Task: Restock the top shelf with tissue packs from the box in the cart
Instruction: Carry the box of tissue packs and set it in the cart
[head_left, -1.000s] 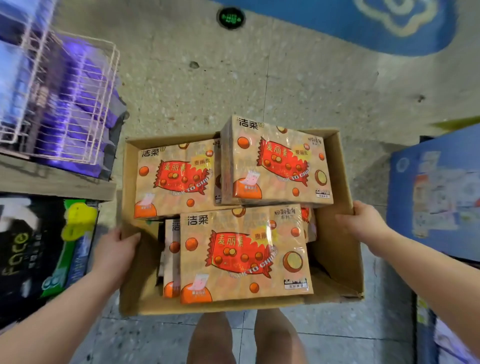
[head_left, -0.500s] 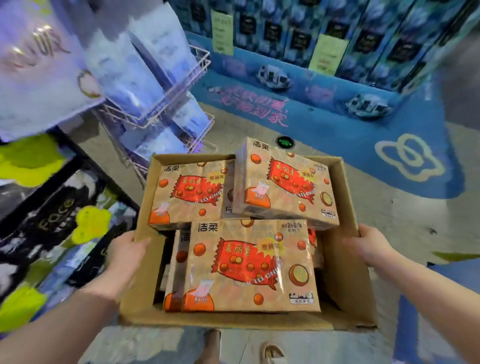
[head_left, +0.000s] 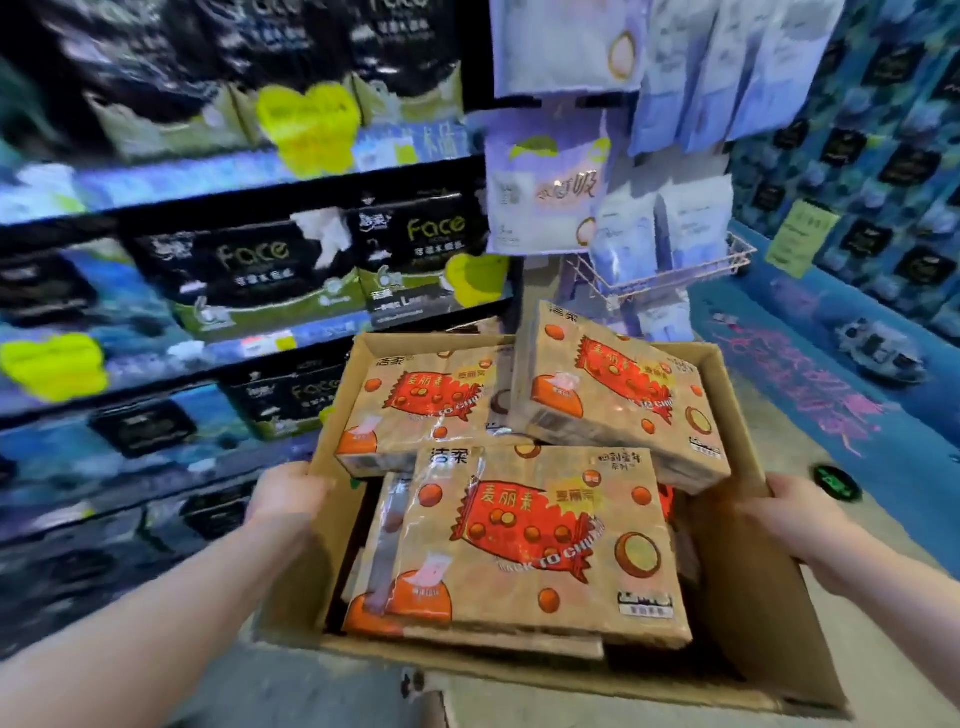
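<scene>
I carry an open cardboard box (head_left: 748, 582) in front of me, above the floor. My left hand (head_left: 288, 493) grips its left wall and my right hand (head_left: 779, 506) grips its right wall. Inside lie several tan and orange tissue packs with red candy print: one at the front (head_left: 530, 540), one at the back left (head_left: 421, 410), and one tilted at the back right (head_left: 618, 395). More packs stand on edge underneath, mostly hidden.
Shelves (head_left: 234, 187) of black "Face" tissue packs (head_left: 249, 270) fill the left, close to the box. A pink wire rack (head_left: 670, 275) with pale blue and lilac bags hangs just behind the box. Blue display wall (head_left: 883, 156) and blue floor mat (head_left: 810, 395) lie right.
The view has swung up and left, from the floor to the shelves. The box stays in both hands and now sits close to the shelving; the packs inside keep their places.
</scene>
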